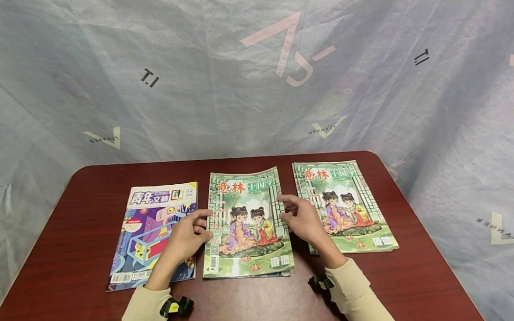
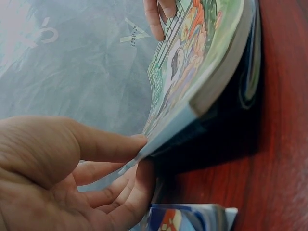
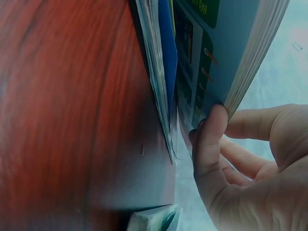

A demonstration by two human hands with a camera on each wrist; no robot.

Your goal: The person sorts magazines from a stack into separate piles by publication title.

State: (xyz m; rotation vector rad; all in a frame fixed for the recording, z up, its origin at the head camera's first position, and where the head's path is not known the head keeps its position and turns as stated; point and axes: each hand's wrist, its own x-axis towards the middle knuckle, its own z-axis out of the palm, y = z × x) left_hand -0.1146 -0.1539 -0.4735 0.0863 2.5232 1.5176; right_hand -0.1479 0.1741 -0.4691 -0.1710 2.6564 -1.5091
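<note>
A green magazine (image 1: pixel 248 234) with two cartoon girls on its cover lies in the middle, its edges raised off what is beneath. On its left edge, my left hand (image 1: pixel 186 236) pinches the spine between thumb (image 2: pixel 113 144) on top and fingers below. My right hand (image 1: pixel 305 220) pinches the opposite edge, a finger (image 3: pixel 209 149) under the back cover and the thumb at the page edges. Under the held magazine (image 3: pixel 236 53) lies another magazine (image 3: pixel 159 62) with a blue part showing; most of it is hidden.
A purple magazine (image 1: pixel 126 237) lies to the left, partly behind my left forearm. At the right is a stack (image 1: pixel 352 203) topped by a matching green magazine. The dark red table (image 1: pixel 60 270) meets a grey printed cloth (image 1: pixel 209 94) hanging behind it.
</note>
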